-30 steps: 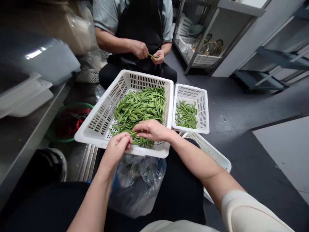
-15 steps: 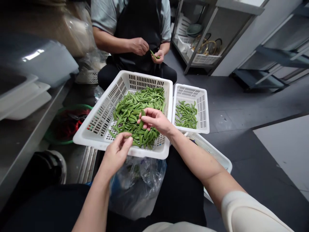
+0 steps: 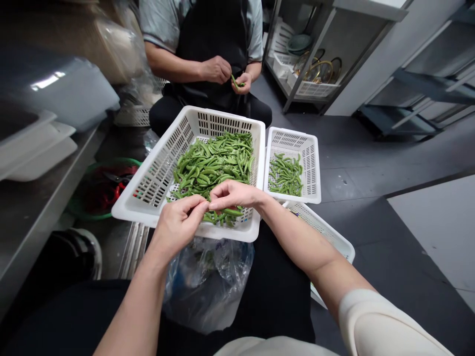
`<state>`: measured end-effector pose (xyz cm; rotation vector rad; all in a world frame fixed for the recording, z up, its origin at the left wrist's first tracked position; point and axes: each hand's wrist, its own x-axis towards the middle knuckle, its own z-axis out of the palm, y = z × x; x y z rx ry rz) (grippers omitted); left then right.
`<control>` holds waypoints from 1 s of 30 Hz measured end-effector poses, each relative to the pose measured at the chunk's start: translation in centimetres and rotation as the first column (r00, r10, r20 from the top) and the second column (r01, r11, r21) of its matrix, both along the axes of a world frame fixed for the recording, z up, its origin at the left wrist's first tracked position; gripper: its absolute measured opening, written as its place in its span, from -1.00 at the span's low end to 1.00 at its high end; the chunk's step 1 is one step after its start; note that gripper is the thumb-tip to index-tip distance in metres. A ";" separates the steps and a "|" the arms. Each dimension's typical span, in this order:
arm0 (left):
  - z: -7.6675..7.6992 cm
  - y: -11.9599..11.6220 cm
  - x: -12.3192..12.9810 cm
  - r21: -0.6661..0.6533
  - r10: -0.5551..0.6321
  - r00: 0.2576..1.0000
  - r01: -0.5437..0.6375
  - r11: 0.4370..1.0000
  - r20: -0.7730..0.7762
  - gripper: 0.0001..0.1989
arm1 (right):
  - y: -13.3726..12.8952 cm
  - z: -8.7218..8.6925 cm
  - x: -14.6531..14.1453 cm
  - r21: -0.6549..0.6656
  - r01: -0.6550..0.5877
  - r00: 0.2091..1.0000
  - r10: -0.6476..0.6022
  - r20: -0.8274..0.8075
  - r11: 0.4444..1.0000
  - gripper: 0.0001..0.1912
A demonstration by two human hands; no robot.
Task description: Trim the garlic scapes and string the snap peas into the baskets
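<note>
Over the near edge of a large white slotted basket (image 3: 148, 168), my two hands meet at the fingertips. My right hand (image 3: 235, 194) is closed round a green pea pod (image 3: 233, 211), whose end shows below the fingers. Thumb and index finger of my left hand (image 3: 181, 220) are pinched together against the right fingertips; what lies between them is hidden. A heap of pea pods (image 3: 215, 158) fills much of the basket, just beyond my hands. To the right, a smaller white basket (image 3: 313, 165) holds a thinner layer of pods (image 3: 285, 174).
Opposite sits a person in a black apron (image 3: 211, 44), holding a pod in both hands. Another white basket (image 3: 330, 232) is low on the right. A clear plastic bag (image 3: 210, 291) hangs below the large basket. A green basin (image 3: 79, 210) and metal counter (image 3: 48, 193) are at left.
My hands have come together: the right has moved down and the left slightly up and right. The pod, upright in my right hand before, is now mostly covered by it.
</note>
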<state>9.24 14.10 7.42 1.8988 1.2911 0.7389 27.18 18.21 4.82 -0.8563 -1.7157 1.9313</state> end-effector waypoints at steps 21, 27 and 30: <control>-2.5 -2.5 -1.6 -0.623 0.550 0.593 -0.100 0.775 0.589 -0.73 | 0.9 -3.3 -0.8 0.443 -0.424 0.312 -0.332 0.890 0.790 -0.77; -2.3 -1.9 -1.1 -0.626 0.523 0.601 -0.049 0.779 0.604 -0.79 | 1.1 -3.4 -1.5 0.403 -0.477 0.273 -0.304 0.913 0.781 -0.74; -2.7 -1.3 -1.2 -0.649 0.511 0.648 -0.034 0.760 0.565 -0.83 | 1.5 -2.5 -0.5 0.488 -0.356 0.459 -0.306 0.834 0.797 -0.84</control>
